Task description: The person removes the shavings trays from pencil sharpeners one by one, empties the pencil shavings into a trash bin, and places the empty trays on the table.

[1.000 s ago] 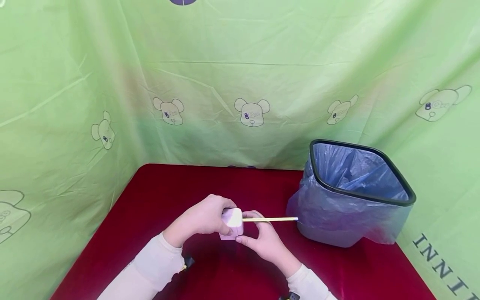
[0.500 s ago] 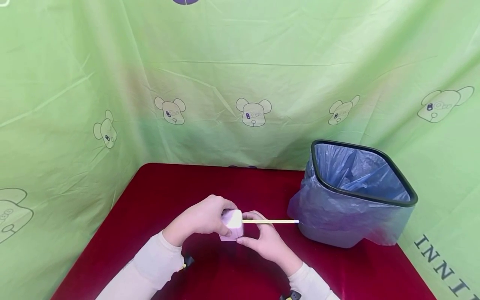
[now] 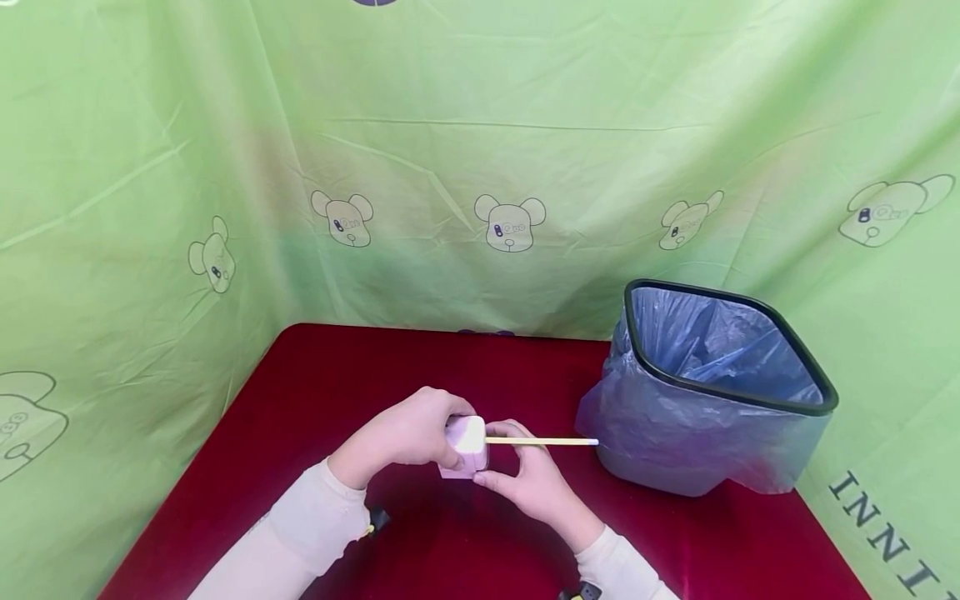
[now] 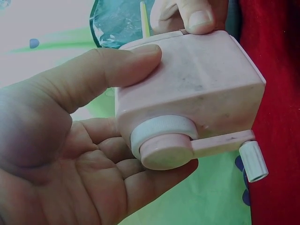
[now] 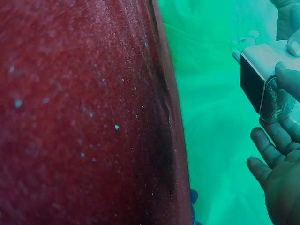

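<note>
A pink crank pencil sharpener (image 3: 468,435) is between both hands in the head view. My left hand (image 3: 416,429) grips its body, with the thumb lying along one face in the left wrist view. The crank (image 4: 220,144) and its white knob (image 4: 253,161) point away from the fingers. From the sharpener's other end a yellow pencil (image 3: 551,441) sticks out to the right. My right hand (image 3: 531,483) holds that end; in the right wrist view its thumb (image 5: 287,78) presses the front part (image 5: 275,101). The pencil's tip is hidden inside.
A waste bin with a black rim (image 3: 723,392) and a blue plastic liner (image 3: 675,425) stands at the right of the dark red table (image 3: 375,358). Green cloth (image 3: 420,92) with bear drawings hangs around the back and sides.
Both hands, the sharpener and the pencil keep nearly the same places. The whole head view has shifted slightly.
</note>
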